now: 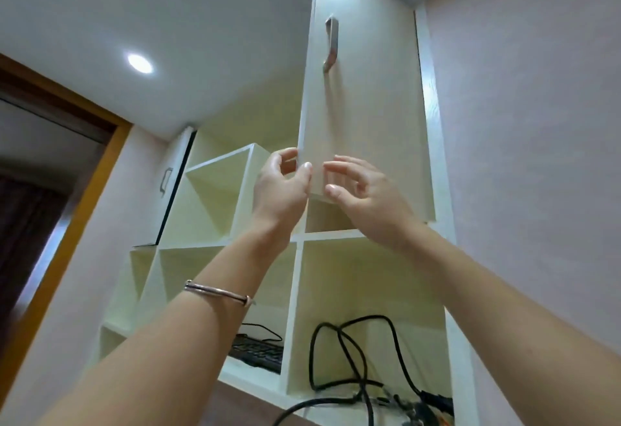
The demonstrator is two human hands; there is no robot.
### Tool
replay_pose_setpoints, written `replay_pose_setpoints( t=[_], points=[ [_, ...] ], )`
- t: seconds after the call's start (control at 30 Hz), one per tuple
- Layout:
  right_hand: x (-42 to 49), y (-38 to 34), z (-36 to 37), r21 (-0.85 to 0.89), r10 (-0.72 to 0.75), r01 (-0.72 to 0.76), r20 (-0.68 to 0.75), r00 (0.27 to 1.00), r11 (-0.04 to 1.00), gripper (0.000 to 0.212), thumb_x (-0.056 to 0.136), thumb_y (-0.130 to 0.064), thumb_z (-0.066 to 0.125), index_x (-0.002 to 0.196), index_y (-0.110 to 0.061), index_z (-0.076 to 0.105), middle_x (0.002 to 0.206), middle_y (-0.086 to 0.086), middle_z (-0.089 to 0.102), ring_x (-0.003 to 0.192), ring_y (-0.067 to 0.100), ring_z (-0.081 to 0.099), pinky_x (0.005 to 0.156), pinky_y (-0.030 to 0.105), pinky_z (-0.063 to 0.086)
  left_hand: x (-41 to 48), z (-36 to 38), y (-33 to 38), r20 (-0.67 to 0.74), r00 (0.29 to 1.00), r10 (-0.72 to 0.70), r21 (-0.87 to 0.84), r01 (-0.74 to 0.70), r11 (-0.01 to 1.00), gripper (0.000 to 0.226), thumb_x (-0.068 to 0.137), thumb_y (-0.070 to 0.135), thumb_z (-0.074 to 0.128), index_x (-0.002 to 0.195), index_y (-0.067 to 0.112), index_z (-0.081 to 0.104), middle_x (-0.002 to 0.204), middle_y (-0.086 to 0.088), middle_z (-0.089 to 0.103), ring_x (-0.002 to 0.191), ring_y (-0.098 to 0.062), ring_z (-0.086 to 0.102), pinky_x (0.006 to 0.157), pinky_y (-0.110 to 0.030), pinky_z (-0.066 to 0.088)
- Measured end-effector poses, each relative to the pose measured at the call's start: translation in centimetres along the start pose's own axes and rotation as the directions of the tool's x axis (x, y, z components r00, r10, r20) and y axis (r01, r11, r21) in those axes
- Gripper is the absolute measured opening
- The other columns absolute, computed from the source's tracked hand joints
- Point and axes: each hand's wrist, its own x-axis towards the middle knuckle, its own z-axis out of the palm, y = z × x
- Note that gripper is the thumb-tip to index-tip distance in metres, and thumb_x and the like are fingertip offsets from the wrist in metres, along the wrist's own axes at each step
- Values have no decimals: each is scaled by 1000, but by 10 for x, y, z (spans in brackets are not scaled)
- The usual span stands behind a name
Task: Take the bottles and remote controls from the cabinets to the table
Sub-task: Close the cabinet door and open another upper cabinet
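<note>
Head view looks up at a pale wall unit (295, 291) of open cubbies with a tall door (366, 106) at upper right. That door stands ajar, its metal handle (331, 44) running vertically near the top. Both bare arms reach up to the door's lower left corner. The left hand (280, 187) grips the door's free edge, fingers curled behind it and thumb pressed on the front face. The right hand (364, 195) hovers at the front of the same corner with fingers spread apart and lightly bent; whether its fingertips touch the panel is hard to tell. A thin bracelet (218, 293) circles the left forearm. Below, a black keyboard (258, 353) lies in a lower cubby, and looped black cables (356, 355) fill the cubby to its right, spilling over the front ledge. A second, smaller door (174, 187) is open at the left of the unit. No bottles or remotes show in the cubbies; the space behind the tall door is mostly hidden.
</note>
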Motion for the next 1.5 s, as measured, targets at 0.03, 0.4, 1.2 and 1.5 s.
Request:
replay_pose_setpoints(
  t=[0.03, 0.4, 1.2, 1.5],
  points=[
    [1, 5, 8, -61, -8, 11, 34, 999, 998, 38, 90, -17, 56, 128, -16, 56, 142, -2, 46, 131, 11, 42, 109, 19, 27, 4, -5, -11, -30, 1000, -7, 50, 8, 999, 24, 88, 14, 56, 112, 13, 57, 98, 0, 60, 99, -18, 57, 95, -35, 48],
    [8, 77, 31, -476, 55, -116, -140, 989, 872, 38, 92, -26, 47, 129, -19, 53, 141, 1, 45, 132, 19, 34, 107, 36, 29, 38, -18, -104, -29, 988, -152, 161, 155, 975, 34, 88, 32, 59, 113, 9, 61, 101, -4, 61, 99, -19, 56, 82, -26, 41],
    [20, 114, 56, -832, 100, -155, -120, 988, 533, 40, 91, -35, 43, 130, -27, 49, 143, -5, 39, 134, 19, 24, 110, 33, 19, 77, 24, -210, 37, 962, -271, 375, 238, 896, 35, 87, 47, 49, 101, 16, 58, 83, 1, 54, 93, -25, 48, 113, -45, 25],
    [-14, 101, 43, -790, 158, -140, -56, 986, 597, 38, 91, -27, 47, 126, -17, 56, 142, 0, 46, 134, 17, 35, 113, 31, 21, 35, -27, -195, 287, 958, 5, 426, -132, 895, 47, 90, 24, 52, 134, 12, 43, 136, -4, 49, 129, -19, 42, 106, -28, 31]
  ],
)
